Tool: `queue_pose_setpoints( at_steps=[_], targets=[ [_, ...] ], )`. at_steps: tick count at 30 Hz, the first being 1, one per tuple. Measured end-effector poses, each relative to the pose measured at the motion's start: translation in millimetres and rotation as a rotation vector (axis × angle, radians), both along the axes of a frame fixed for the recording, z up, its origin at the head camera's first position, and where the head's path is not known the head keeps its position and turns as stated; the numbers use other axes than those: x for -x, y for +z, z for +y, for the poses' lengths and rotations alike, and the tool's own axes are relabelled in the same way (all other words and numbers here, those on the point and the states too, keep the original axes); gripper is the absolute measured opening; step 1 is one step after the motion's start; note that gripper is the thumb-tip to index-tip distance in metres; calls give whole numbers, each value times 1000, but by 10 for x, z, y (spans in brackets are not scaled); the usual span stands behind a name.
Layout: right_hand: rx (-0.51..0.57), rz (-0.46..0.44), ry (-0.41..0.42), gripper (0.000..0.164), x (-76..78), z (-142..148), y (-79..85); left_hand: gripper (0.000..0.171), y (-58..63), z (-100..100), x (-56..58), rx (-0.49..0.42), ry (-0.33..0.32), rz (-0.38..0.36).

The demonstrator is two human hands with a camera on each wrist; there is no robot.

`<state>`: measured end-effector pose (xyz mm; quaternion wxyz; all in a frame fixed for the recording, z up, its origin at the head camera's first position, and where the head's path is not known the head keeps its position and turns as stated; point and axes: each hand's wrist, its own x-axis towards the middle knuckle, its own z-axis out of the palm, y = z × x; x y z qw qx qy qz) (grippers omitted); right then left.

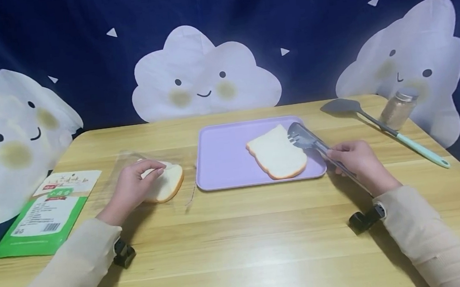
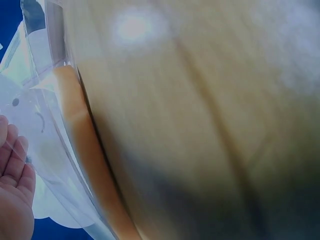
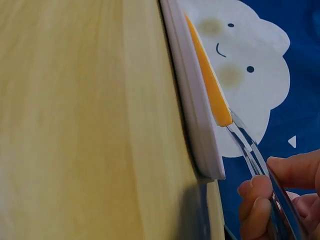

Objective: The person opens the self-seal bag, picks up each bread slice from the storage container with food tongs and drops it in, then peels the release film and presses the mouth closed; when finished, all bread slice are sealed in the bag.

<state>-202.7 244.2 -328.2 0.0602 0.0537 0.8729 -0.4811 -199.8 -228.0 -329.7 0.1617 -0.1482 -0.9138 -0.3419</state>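
My left hand [image 1: 135, 184] pinches the top film of a clear plastic bag [image 1: 120, 166] between thumb and fingers. Inside that bag lies a bread slice [image 1: 172, 183] with an orange-brown crust, partly covered by the hand; its crust [image 2: 86, 135] shows close up in the left wrist view. On the purple tray [image 1: 220, 156] another bread slice [image 1: 274, 150] rests at the right side. My right hand [image 1: 356, 163] grips a pair of metal tongs [image 1: 307, 137], whose tips are at the right edge of this slice. In the right wrist view the tongs' arms [image 3: 247, 147] reach its crust [image 3: 210, 80].
A green and white packet [image 1: 48, 214] lies at the left edge of the wooden table [image 1: 241, 254]. Toward the right, a dark spatula with a mint handle [image 1: 422, 149] lies beside a glass jar [image 1: 399, 109] with a metal lid. Behind hangs a dark blue cloud-print curtain [image 1: 304, 4].
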Motion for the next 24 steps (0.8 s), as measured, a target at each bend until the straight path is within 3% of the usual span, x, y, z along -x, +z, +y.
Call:
queue_pose_setpoints(
  at_steps=[6, 13, 24],
  targets=[
    [13, -24, -13, 44, 3, -17, 73, 9, -29, -4, 22, -2, 9, 7],
    [84, 12, 2, 46, -42, -123, 174, 10, -14, -11, 20, -3, 4, 5],
    [0, 110, 56, 44, -166, -337, 358, 9, -44, -18, 29, -9, 6, 9]
  ],
)
